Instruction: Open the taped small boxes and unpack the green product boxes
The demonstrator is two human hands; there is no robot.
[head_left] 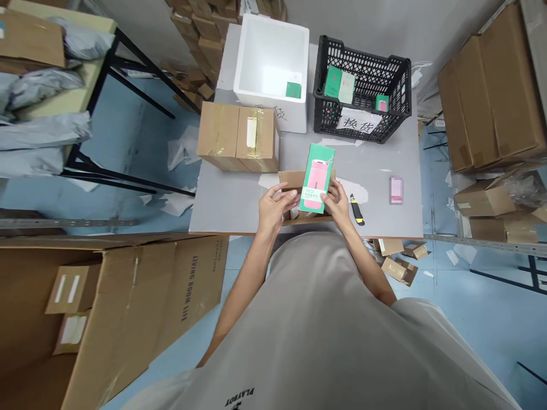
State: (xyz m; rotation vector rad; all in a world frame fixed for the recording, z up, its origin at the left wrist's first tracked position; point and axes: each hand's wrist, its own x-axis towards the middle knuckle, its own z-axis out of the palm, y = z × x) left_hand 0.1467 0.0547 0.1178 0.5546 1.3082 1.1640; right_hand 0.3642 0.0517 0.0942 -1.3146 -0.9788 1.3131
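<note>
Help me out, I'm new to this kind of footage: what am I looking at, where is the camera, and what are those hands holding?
There is no machine here. A camera worn on a person's head looks down at their own bare hands. Both the left hand and right hand hold a green product box above a small open carton on a grey table. Also on the table: a taped cardboard box, a white foam box, a black crate and a utility knife.

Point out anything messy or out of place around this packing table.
Torn paper scraps and small cardboard boxes litter the blue floor beside the grey table. The green-and-pink product box in both hands looks intact.
</note>
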